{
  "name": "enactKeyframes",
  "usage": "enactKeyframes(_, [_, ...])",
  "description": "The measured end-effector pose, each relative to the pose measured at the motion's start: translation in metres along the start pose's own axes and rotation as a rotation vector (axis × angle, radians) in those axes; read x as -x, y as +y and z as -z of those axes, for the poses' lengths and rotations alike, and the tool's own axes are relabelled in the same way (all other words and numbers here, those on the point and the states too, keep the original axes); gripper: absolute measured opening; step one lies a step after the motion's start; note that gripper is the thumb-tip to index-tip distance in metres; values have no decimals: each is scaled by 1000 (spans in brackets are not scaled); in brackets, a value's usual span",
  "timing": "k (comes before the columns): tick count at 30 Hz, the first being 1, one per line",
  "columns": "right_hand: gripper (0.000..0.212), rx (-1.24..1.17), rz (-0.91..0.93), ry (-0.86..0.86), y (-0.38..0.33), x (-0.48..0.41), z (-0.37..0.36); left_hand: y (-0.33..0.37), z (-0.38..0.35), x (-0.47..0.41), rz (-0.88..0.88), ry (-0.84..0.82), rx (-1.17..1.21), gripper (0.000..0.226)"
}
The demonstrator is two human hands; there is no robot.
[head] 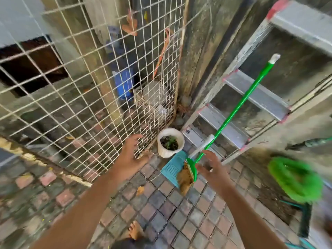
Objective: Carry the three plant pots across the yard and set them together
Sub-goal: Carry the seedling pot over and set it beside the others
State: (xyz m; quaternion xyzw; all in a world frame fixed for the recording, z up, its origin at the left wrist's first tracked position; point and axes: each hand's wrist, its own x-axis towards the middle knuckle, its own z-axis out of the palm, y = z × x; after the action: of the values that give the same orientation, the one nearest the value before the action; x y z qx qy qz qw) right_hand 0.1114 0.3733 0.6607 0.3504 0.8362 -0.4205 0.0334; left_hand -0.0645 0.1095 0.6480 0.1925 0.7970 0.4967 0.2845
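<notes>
White plant pot (170, 142) (one visible) on paving, between and beyond left hand (129, 157) and right hand (211, 168); both spread, empty, apart from pot.

Home backyard, service corner. Brick pavers (161, 209) underfoot, mossy and stained concrete wall (206, 51). Wire mesh panel (80, 87) leans on a pillar, blue cylinder (124, 83) behind it. Aluminium ladder (251, 94) against the wall, green broom (233, 112) and teal dustpan (173, 168) at its foot. White pot (170, 142) with a small plant in the corner. Green hose (296, 180) coiled at right. Bare foot (135, 230) on the pavers.
</notes>
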Motion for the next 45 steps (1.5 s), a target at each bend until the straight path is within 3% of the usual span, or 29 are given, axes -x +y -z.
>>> enactKeyframes(4, [55, -122, -23, -45, 66, -101, -41, -61, -63, -87, 32, -8, 30, 110])
enactKeyframes(7, [55, -309, -8, -12, 133, -180, -96, -139, -126, -152, -3, -8, 16, 102])
enactKeyframes(11, [70, -499, -2, 6, 221, -260, -167, -246, -198, -227, -16, 80, 5, 104])
enactKeyframes(15, [98, -606, 136, 4, 309, -342, -247, -364, -273, -292, -9, 252, -71, 112])
enactKeyframes(19, [106, -703, 306, 101, 359, -405, -304, -443, -327, -345, -179, 317, 30, 118])
enactKeyframes(22, [108, -816, 380, 170, 388, -435, -326, -476, -353, -379, -327, 394, 53, 121])
enactKeyframes(25, [119, -851, 432, 106, 405, -451, -344, -503, -367, -407, -467, 406, 87, 133])
enactKeyframes(29, [115, -821, 467, 53, 430, -476, -364, -522, -374, -428, -571, 464, 131, 145])
enactKeyframes(34, [116, -796, 438, 25, 441, -503, -371, -526, -381, -441, -463, 405, 245, 142])
enactKeyframes(41, [143, -718, 384, -164, 447, -533, -361, -524, -384, -449, -463, 341, 367, 146])
enactKeyframes(45, [143, -673, 374, -210, 446, -534, -360, -525, -374, -451, -436, 270, 345, 149])
